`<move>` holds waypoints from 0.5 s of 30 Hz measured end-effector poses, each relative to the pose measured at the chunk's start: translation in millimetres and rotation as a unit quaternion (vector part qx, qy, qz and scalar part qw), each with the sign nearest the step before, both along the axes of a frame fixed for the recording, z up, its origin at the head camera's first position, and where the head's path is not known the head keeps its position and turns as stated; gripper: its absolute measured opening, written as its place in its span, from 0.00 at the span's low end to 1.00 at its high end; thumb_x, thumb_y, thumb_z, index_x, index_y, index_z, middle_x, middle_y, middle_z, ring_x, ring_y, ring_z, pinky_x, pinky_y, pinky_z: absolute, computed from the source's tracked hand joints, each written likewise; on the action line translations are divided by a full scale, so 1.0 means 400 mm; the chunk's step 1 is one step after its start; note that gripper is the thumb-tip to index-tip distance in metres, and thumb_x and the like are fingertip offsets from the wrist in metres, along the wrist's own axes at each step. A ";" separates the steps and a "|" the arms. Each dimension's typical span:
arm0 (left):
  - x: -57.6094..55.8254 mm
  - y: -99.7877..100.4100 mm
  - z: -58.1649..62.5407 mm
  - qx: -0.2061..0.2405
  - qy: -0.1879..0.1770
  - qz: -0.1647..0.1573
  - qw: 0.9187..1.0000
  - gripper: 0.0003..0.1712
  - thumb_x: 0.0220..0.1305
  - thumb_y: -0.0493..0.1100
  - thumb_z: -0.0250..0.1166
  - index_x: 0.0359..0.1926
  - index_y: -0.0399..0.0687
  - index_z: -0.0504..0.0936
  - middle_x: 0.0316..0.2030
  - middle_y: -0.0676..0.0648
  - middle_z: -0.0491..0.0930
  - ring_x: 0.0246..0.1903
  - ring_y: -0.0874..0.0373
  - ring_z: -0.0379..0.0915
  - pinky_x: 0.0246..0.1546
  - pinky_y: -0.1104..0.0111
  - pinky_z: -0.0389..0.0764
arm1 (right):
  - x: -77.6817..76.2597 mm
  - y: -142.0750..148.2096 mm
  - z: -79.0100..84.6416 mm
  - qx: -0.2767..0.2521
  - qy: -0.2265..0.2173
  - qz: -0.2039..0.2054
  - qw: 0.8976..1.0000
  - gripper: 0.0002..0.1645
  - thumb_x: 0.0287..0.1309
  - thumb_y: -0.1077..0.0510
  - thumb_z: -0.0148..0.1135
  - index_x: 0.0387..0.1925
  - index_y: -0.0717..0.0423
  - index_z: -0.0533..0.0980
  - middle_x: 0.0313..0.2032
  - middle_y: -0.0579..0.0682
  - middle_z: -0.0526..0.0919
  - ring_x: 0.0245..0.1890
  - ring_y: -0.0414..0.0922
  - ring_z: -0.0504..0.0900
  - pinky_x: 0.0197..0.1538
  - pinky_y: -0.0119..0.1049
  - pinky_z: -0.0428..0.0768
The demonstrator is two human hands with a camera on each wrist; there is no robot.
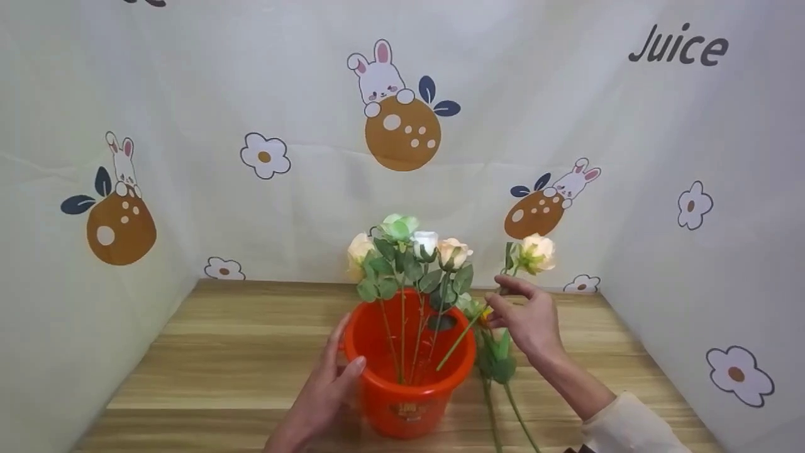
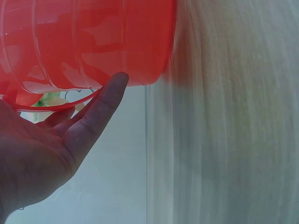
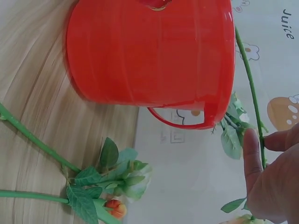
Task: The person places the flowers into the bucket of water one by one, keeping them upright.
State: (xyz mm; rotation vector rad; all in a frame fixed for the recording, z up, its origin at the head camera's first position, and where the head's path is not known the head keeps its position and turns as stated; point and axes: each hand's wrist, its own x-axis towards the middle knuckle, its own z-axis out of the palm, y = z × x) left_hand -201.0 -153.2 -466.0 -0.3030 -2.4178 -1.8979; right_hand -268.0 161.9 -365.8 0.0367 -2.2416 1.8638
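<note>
A red plastic bucket (image 1: 405, 393) stands upright on the wooden table, with several artificial roses (image 1: 425, 245) in it, their heads above the rim. My left hand (image 1: 324, 384) holds its left side by the loop handle (image 2: 51, 107), thumb toward the front, other fingers partly hidden behind. My right hand (image 1: 528, 314) pinches the green stem (image 3: 252, 88) of a cream-peach rose (image 1: 536, 253) between thumb and fingers. This rose's head points up and right, while its stem's lower end slants over the bucket's opening.
Right of the bucket, more artificial flowers lie on the table, among them a pale green-white rose (image 3: 133, 179) and an orange bud (image 3: 116, 208). Their stems (image 1: 519, 412) run toward the near edge. Patterned cloth walls (image 1: 302, 214) enclose the back and both sides.
</note>
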 end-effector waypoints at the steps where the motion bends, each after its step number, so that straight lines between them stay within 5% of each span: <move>1: 0.000 0.000 0.001 0.000 -0.001 -0.002 1.000 0.43 0.80 0.58 0.55 0.85 0.71 0.43 0.83 0.36 0.50 0.67 0.34 0.74 0.61 0.35 0.79 | 0.000 -0.005 0.000 -0.002 0.003 -0.001 1.000 0.26 0.62 0.67 0.70 0.62 0.66 0.80 0.46 0.59 0.82 0.25 0.46 0.88 0.32 0.36 0.90; 15: 0.000 0.001 -0.001 -0.002 -0.003 0.007 1.000 0.43 0.79 0.59 0.55 0.85 0.75 0.44 0.83 0.40 0.52 0.71 0.34 0.68 0.65 0.32 0.75 | 0.009 -0.065 -0.005 -0.015 0.039 0.014 0.999 0.26 0.61 0.70 0.72 0.61 0.66 0.81 0.51 0.61 0.81 0.23 0.43 0.87 0.31 0.38 0.90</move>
